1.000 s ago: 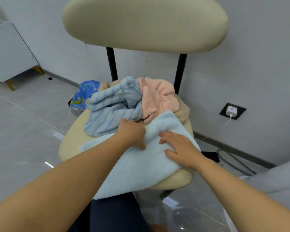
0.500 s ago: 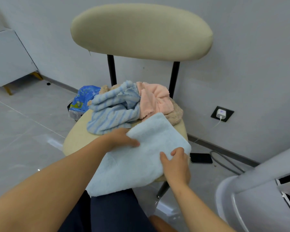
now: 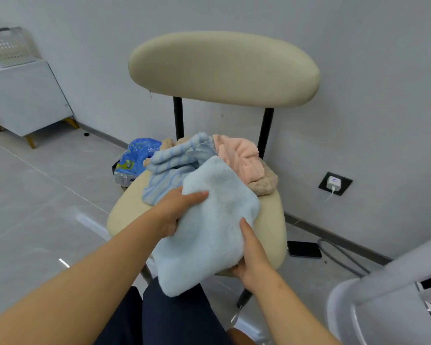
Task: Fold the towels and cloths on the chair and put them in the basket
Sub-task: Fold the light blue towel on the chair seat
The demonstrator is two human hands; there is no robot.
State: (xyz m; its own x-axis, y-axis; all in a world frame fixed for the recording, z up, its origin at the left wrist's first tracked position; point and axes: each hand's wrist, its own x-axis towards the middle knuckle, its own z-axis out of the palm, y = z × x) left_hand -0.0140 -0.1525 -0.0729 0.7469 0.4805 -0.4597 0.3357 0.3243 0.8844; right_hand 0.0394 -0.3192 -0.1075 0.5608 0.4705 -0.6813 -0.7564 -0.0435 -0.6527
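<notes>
My left hand (image 3: 177, 210) grips the fluffy light-blue towel (image 3: 214, 227) by its left side, my right hand (image 3: 253, 262) by its right, thumbs on top. The towel hangs over the front edge of the beige padded chair seat (image 3: 271, 220).

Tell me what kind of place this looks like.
Most likely a room in a home: a padded chair heaped with towels, a white cabinet on wooden legs by the wall, and a charger plugged into a low wall socket above a tiled floor.
</notes>
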